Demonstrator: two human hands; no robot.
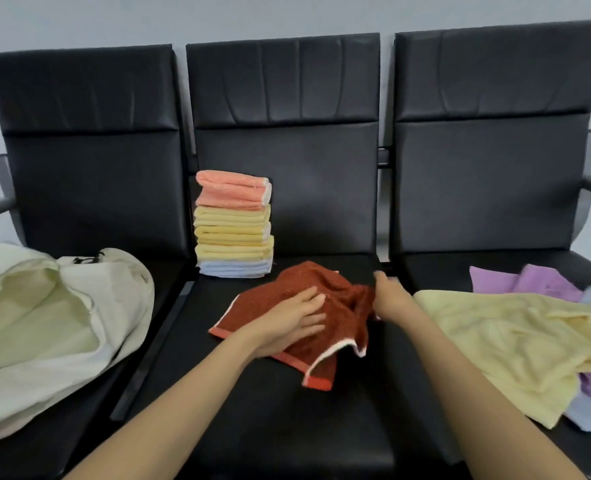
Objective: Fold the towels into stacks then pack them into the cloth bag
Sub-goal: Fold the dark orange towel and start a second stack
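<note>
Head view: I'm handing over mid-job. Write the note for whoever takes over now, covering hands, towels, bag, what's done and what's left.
Left hand: flat, pressing the rust-red towel on the middle seat.
Right hand: grips that towel's right edge.
Folded stack: at the back of the middle seat, left side.
Cloth bag: open on the left seat; no packed towels visible in it.
Unfolded pile: yellow, purple and blue towels on the right seat.
Done: one stack folded.
Left: fold the rust-red towel, fold the pile, then pack the stacks into the bag.
</note>
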